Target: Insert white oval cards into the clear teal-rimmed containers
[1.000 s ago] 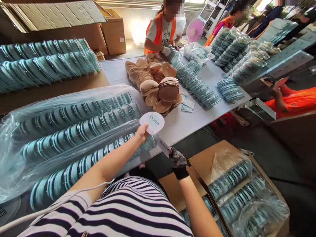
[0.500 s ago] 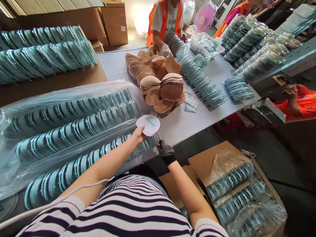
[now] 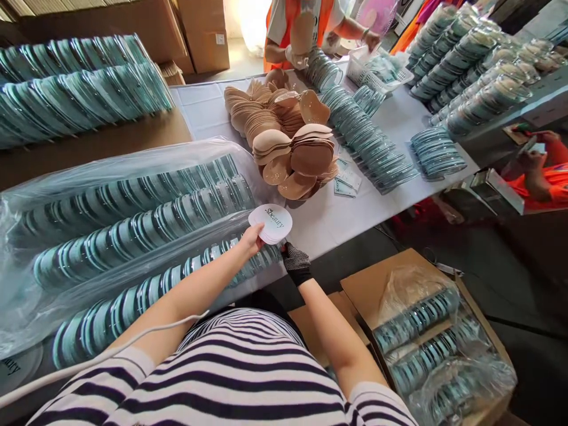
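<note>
My left hand (image 3: 252, 239) pinches a small stack of white oval cards (image 3: 274, 223) printed with green lettering. The cards are held over the near end of a row of clear plastic packs with teal-and-white inserts (image 3: 177, 278). Just right of the cards, my right hand (image 3: 296, 261), in a black dotted glove with bare fingertips, is closed at the end of that row. Its fingertips are partly hidden, and what they grip is too small to make out. Beyond the cards lies a heap of beige, rounded pads (image 3: 313, 157).
More rows of packs (image 3: 84, 94) lie on a carton at left. An open carton (image 3: 386, 266) with bagged packs stands at lower right. Across the white table (image 3: 337, 219), a co-worker in an orange vest (image 3: 295, 32) handles a beige pad beside a white basket (image 3: 377, 83).
Both hands stay nearly in place, with the cards still in my left hand. The view has shifted slightly. The co-worker across has lifted a beige pad, and a hand now reaches over the basket.
</note>
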Action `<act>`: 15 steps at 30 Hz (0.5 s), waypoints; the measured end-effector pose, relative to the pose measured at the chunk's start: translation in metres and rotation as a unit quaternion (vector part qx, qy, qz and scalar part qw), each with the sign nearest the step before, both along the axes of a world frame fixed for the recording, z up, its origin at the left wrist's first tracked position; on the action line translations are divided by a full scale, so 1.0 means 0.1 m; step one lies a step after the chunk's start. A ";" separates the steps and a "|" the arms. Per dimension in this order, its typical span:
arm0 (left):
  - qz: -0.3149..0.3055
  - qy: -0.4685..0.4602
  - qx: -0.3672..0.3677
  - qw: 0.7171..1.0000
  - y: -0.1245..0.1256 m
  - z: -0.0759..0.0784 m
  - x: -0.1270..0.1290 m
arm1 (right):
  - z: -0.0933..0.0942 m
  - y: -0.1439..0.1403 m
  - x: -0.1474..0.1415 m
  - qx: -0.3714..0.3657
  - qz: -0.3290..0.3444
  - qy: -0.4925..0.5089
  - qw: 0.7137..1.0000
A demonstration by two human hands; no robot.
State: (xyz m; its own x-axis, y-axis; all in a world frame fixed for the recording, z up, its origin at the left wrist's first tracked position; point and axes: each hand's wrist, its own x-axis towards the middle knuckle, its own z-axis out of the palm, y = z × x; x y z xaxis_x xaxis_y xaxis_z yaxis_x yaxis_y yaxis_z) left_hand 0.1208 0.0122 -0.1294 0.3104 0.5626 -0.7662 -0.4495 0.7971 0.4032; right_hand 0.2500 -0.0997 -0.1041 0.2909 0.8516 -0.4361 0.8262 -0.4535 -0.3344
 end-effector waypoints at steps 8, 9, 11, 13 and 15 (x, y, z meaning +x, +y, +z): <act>0.015 0.058 0.008 0.998 -0.04 0.16 0.05 | -0.01 -0.02 0.09 -0.046 -0.022 0.152 0.987; 0.018 0.060 0.011 0.998 -0.04 0.17 0.07 | 0.00 -0.03 0.11 -0.051 -0.021 0.184 0.981; 0.023 0.066 0.018 0.997 -0.06 0.20 0.09 | 0.04 -0.04 0.16 -0.051 -0.025 0.227 0.972; 0.028 0.072 0.025 0.997 -0.08 0.23 0.11 | 0.10 0.01 0.21 -0.025 -0.049 0.221 0.974; 0.028 0.072 0.036 0.996 -0.12 0.28 0.09 | 0.18 0.11 0.25 0.073 -0.111 0.177 0.975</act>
State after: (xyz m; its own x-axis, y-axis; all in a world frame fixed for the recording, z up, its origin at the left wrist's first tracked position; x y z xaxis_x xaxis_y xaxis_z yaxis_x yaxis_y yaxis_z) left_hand 0.1302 -0.0001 -0.1015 0.1664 0.6310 -0.7577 -0.4264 0.7389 0.5218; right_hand 0.2754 -0.0892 -0.0865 0.3283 0.8452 -0.4217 0.5337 -0.5344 -0.6554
